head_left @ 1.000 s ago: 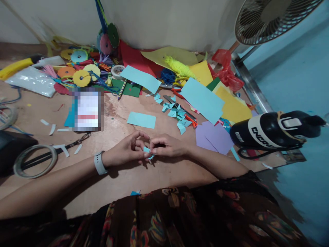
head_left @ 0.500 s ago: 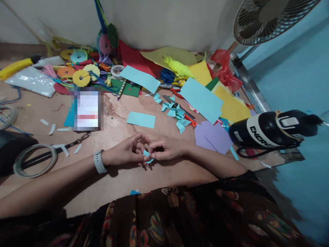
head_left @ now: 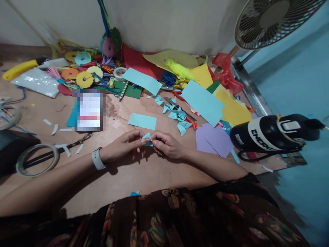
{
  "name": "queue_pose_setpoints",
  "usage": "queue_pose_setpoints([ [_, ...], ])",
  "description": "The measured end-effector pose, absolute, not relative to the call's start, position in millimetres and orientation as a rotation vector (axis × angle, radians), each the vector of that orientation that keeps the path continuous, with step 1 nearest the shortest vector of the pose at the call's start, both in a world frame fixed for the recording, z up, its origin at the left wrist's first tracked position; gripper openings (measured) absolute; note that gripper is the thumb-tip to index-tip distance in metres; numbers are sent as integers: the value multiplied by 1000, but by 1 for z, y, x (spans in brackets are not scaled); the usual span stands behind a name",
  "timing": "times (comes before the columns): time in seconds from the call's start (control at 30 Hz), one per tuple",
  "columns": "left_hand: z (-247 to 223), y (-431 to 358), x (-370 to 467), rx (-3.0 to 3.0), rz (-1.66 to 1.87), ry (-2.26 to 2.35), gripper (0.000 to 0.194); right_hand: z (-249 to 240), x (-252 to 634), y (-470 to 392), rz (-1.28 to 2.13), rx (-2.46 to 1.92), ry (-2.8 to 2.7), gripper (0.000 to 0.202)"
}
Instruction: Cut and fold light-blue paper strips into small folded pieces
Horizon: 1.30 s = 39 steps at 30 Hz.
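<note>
Brown bench (head_left: pixel 120 178) spreads out before you in the head view, with a pale wall (head_left: pixel 167 24) along its far side and a light-blue wall (head_left: pixel 303 103) at the right. Your left hand (head_left: pixel 132 140) and right hand (head_left: pixel 168 145) meet near the middle of the bench, each closed to a pinch on the small folded blue paper (head_left: pixel 147 138) between them. Just beyond them lies a blue strip (head_left: pixel 142 121). Farther to the right you have a cluster of folded blue pieces (head_left: pixel 177 113), with a cutter (head_left: pixel 190 118) among them, then a large blue sheet (head_left: pixel 203 102) and purple sheets (head_left: pixel 214 139). A black bottle (head_left: pixel 267 132) lies on its side at the right, below a fan (head_left: pixel 275 20). On your left are a tape ring (head_left: pixel 20 168) and white paper scraps (head_left: pixel 55 129); colourful discs (head_left: pixel 84 79) and cords fill the far left.
</note>
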<state>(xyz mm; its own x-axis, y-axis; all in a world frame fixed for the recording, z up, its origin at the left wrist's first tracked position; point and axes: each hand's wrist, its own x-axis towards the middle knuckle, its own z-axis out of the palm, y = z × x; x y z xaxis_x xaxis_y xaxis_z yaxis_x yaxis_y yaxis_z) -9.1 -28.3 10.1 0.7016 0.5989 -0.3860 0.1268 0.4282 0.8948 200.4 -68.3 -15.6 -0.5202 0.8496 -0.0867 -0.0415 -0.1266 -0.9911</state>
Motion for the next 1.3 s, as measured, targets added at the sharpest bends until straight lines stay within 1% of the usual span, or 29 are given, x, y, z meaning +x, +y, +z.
queue_pose_setpoints([
  [0.1, 9, -33, -8, 1116, 227, 743, 38, -17, 199, -70, 1642, -904, -1554, 23],
  [0.23, 8, -33, -10, 1116, 223, 740, 42, -17, 200, -70, 1577, -922, -1625, 25],
  [0.53, 5, -31, -13, 1117, 251, 634, 38, -11, 197, -77, 1549, -905, -1580, 24],
  [0.77, 5, -31, -16, 1111, 273, 558, 36, -9, 197, -79, 1652, -861, -1585, 33],
  [0.93, 4, -28, -21, 1104, 182, 521, 39, -8, 198, -80, 1743, -804, -1569, 32],
  [1.13, 5, -20, -21, 1194, 159, 439, 33, -9, 199, -81, 1754, -742, -1624, 28],
  [1.3, 8, -15, -21, 1253, 125, 389, 33, -13, 197, -83, 1761, -753, -1620, 31],
])
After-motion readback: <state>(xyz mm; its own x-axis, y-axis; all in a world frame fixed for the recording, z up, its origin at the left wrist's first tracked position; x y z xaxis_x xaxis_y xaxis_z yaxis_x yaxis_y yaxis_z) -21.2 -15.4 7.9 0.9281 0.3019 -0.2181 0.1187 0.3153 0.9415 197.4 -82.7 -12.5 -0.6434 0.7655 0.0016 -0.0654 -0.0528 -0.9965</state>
